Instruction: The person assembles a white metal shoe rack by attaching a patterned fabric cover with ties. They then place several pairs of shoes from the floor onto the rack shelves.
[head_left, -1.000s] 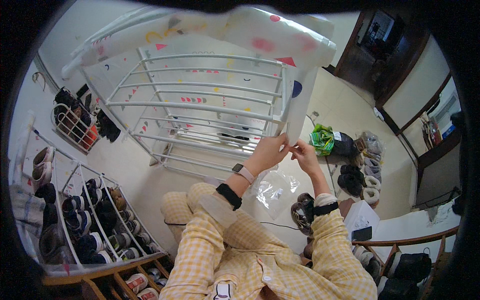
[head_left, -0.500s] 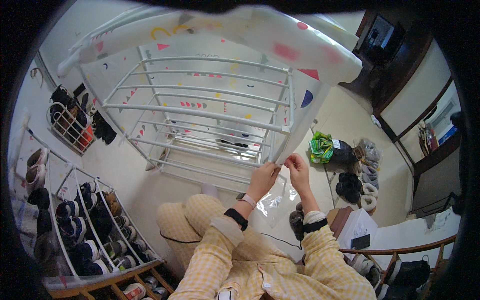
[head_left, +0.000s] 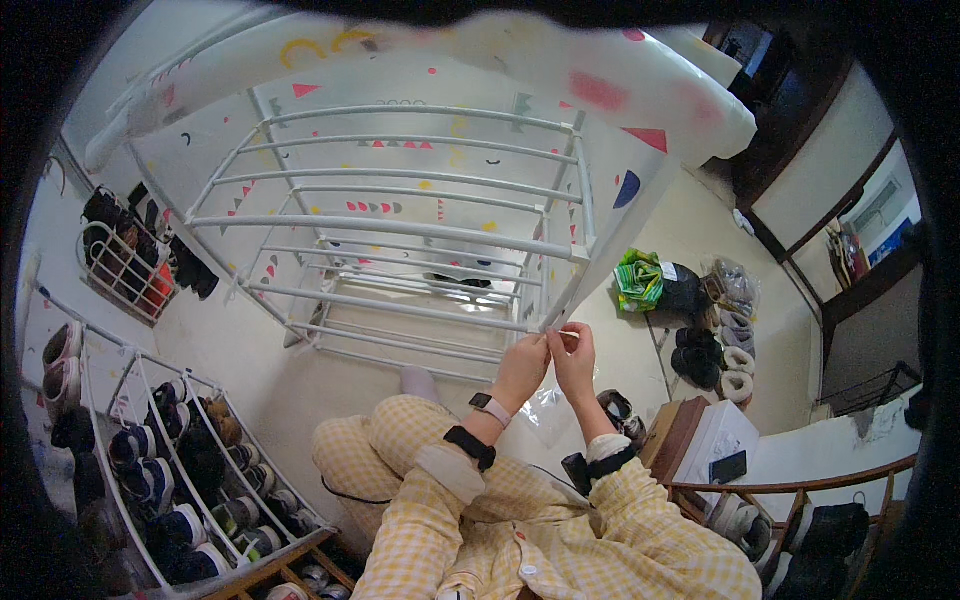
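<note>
A white tube shoe rack (head_left: 400, 228) stands in front of me, wrapped at the back and sides by a pale cover (head_left: 625, 225) with coloured shapes. Its front is uncovered, with the cover's front part gathered over the top. At the lower right front post, my left hand (head_left: 523, 368) and my right hand (head_left: 573, 362) meet, fingertips pinched together close to the cover's edge. Whatever lies between the fingers is too small to make out. Below the hands, a clear plastic bag (head_left: 548, 408) rests on the floor.
Shoes fill a second rack (head_left: 140, 350) on the left. A wire basket (head_left: 125, 270) hangs on the wall behind it. To the right are a green package (head_left: 638, 280), slippers (head_left: 737, 372) and a white box (head_left: 715, 440) with a phone (head_left: 728, 467) on top.
My right hand has moved left and slightly down, so its fingertips now meet those of my left hand. The whole view has shifted slightly; the rack stands as before.
</note>
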